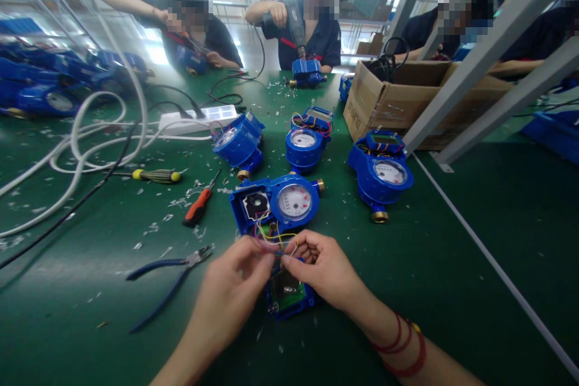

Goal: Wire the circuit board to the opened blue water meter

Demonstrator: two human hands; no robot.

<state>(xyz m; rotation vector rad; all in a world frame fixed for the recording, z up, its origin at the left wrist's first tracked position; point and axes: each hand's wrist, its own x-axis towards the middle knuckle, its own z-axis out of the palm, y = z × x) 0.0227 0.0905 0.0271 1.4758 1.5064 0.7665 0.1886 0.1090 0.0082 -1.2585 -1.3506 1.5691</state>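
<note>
A blue water meter (296, 202) with a round white dial lies in front of me, its side box uncovered and thin coloured wires (275, 234) coming out. Just nearer to me is its blue cover (289, 292) with a green circuit board. My left hand (242, 271) pinches the wires between thumb and fingers over the gap between meter and cover. Facing it, my right hand (316, 262) also pinches the wires, fingertips close to the left ones. The exact wire ends are too small to make out.
Pliers (181, 271), an orange screwdriver (198, 206) and a yellow-black screwdriver (156, 176) lie left. Several more meters (382, 175) stand beyond. A power strip (199, 119), white cable (75, 151), cardboard box (384, 102) and metal posts (488, 51) surround them. Co-workers sit opposite, one with a heat gun (296, 24).
</note>
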